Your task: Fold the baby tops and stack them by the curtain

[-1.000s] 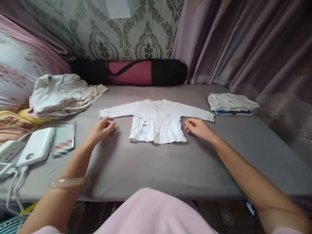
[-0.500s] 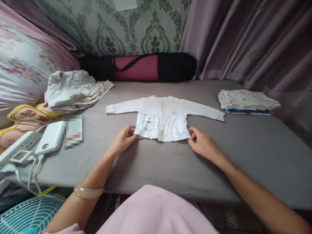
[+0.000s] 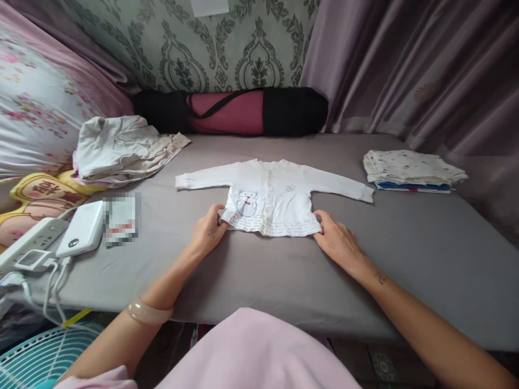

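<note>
A small white long-sleeved baby shirt point(image 3: 279, 194) lies spread out front side up, its sleeves stretched to both sides. It has a bear print on one half, a small green print on the other and a band of lettering along the hem. My left hand point(image 3: 210, 229) pinches the hem's left corner between thumb and fingers. At the right corner of the hem, my right hand point(image 3: 337, 237) grips the cloth in the same way. The fingertips of both hands are partly hidden by the cloth and the hands themselves.
The shirt lies on a grey sheet point(image 3: 263, 281). Crumpled clothes point(image 3: 117, 146) are at the left, folded clothes point(image 3: 409, 168) at the right. A long black and red bag point(image 3: 231, 112) lies along the wall. Left front: a power bank point(image 3: 81, 229), power strip point(image 3: 34, 243) and fan point(image 3: 48, 356).
Both hem corners have been drawn slightly outward, so the hem is wider and flatter. My hands have shifted a little apart with the cloth in them.
</note>
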